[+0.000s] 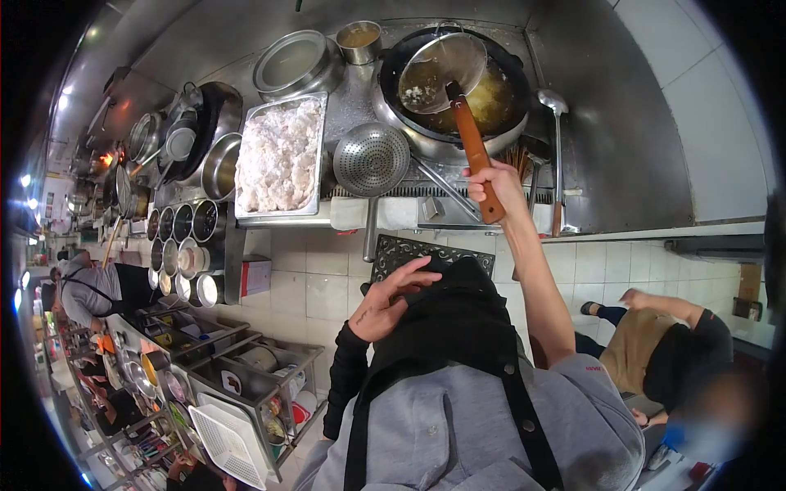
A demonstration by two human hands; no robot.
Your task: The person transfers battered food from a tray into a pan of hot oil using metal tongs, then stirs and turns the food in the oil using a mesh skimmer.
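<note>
My right hand (498,190) is closed around the wooden handle of a wire mesh skimmer (438,69). The skimmer's round mesh lies over the wok (516,94), which holds yellowish oil with some pale bits at the mesh. My left hand (389,299) hangs in front of my apron, fingers stretched out and apart, with nothing in it. Nearest to it is the handle of a perforated metal ladle (372,159), which rests at the counter's edge. Left of that ladle stands a metal tray (322,155) heaped with white, flour-coated pieces.
A covered-looking round pot (299,64) and a small metal pot of liquid (359,41) stand behind the tray. A long ladle (557,151) lies right of the wok. Several seasoning tins (182,221) sit at left. A seated person (655,352) is at right; another person (90,290) stands far left.
</note>
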